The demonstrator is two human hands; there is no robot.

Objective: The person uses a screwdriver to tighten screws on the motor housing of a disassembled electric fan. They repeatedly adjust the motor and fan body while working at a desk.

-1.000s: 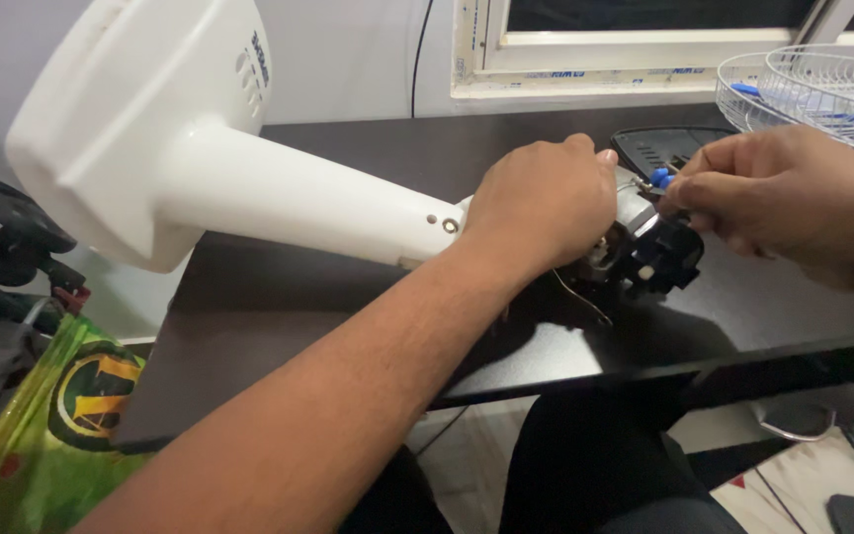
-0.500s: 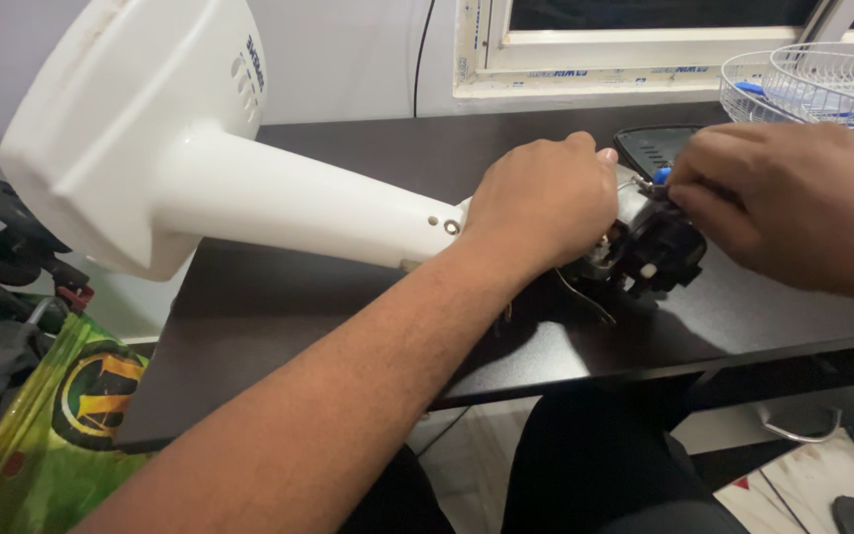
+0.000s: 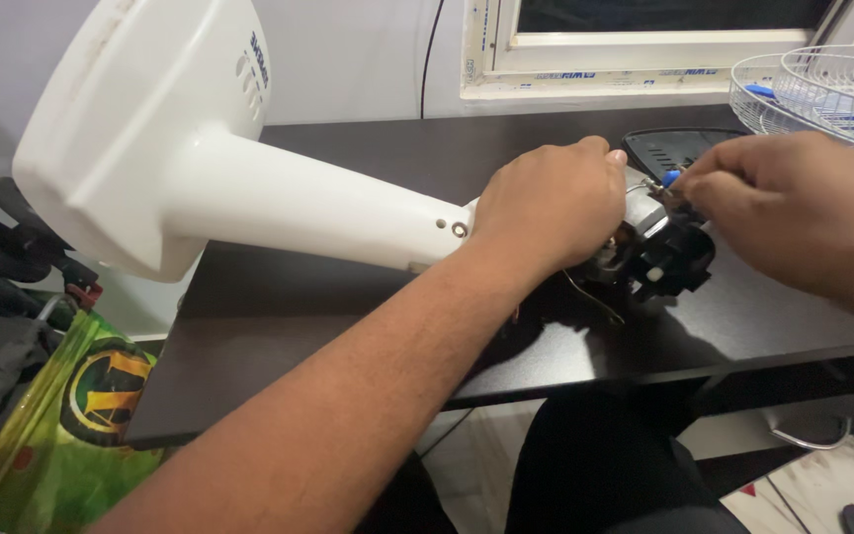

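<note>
At the far left, a green and yellow bag is seen below the edge of the dark worktop. Above it, the white fan stand is held tilted, with its broad base raised off the worktop at the left and its tapering neck running down to the right. The neck's upper end is gripped by the left hand, whose fingers are wrapped firmly around it just where the motor unit begins. The motor unit, black and grey with thin loose wires trailing beneath it, is rested on or just above the worktop. At its top, a small blue part is met by the right hand, whose fingertips are drawn together in a pinch; exactly what is pinched cannot be told. Behind the motor unit a black cover is laid flat, and at the far right a white wire grille is set on the worktop below the window frame.

The stand is judged rigid, smooth and top-heavy toward its base, so hold is best taken at the narrow neck. The motor unit is judged dense, while the wires are judged delicate and should be left unstrained.
</note>
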